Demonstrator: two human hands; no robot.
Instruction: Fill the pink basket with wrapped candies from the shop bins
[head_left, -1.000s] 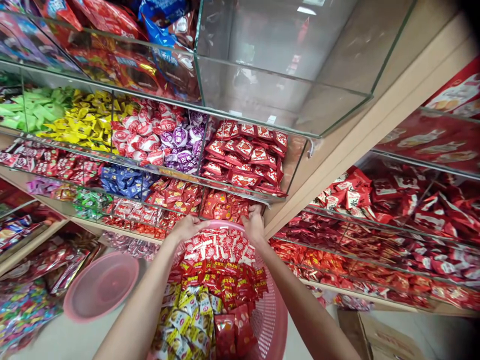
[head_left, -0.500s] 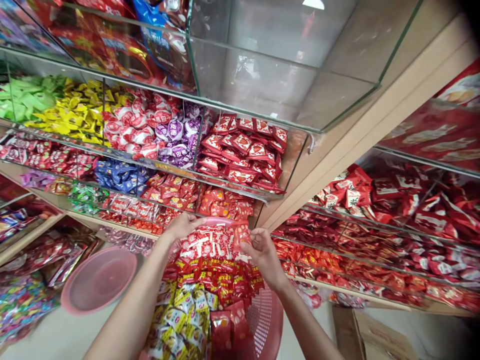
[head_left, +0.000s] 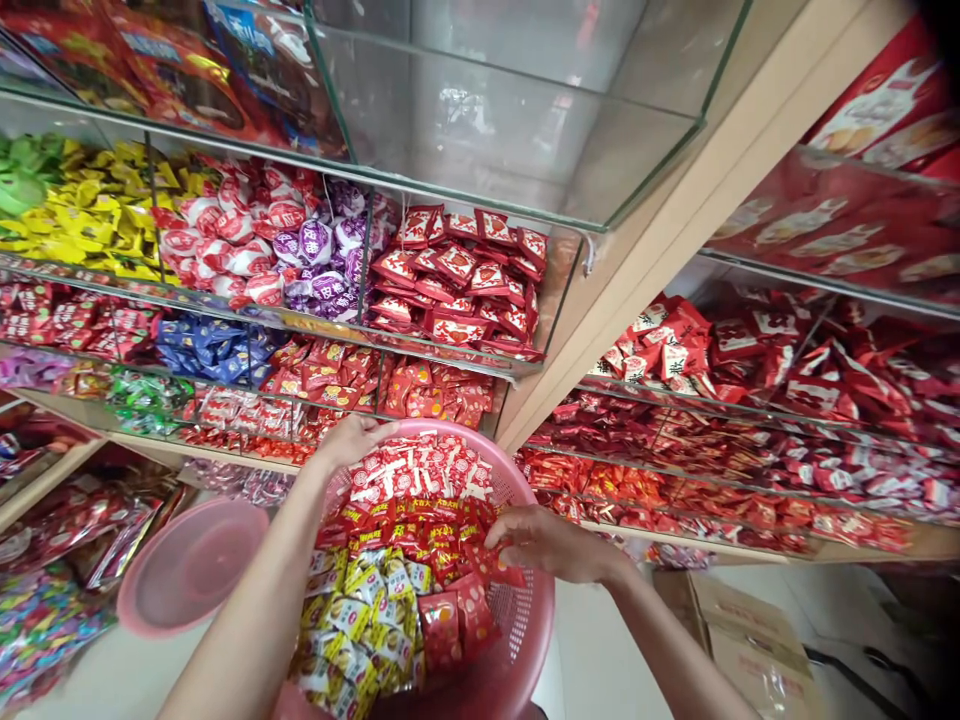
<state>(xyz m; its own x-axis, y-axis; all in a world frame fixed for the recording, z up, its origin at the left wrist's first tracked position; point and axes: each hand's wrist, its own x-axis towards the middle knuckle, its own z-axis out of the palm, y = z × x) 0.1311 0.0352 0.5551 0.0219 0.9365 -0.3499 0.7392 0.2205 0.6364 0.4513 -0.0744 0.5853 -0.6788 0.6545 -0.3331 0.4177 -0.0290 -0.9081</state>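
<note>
Head view, clock face centred on the basket. Nearest: pink basket (head_left: 536, 640), low in frame, its perforated wall bare at 4 o'clock. Contents: yellow-and-white packets (head_left: 367, 625) at 8 o'clock; two orange-dotted red packets (head_left: 457, 618) side by side at 5; red packets with yellow lettering (head_left: 420, 535) banded across the middle; red-and-white packets (head_left: 424, 475) at 12.

Hands well apart. Left hand (head_left: 346, 442) clamped on the rim at 11 o'clock. Right hand (head_left: 555, 545) over the 3 o'clock side, fingers curled just above another dotted packet (head_left: 491, 565); cannot tell whether they grip it.

Farther out: pink tub (head_left: 199, 560) on the floor at 9 o'clock; cardboard box (head_left: 757, 640) between 3 and 4. Just past the rim at 12, a shelf bin of orange-dotted red packets (head_left: 435, 392). One tier higher: glossy red packets (head_left: 465, 280) at 12, purple-and-white sweets (head_left: 322, 265) at 11, yellow-wrapped sweets (head_left: 97, 215) at 10. Wooden upright (head_left: 645, 285) between 1 and 2.
</note>
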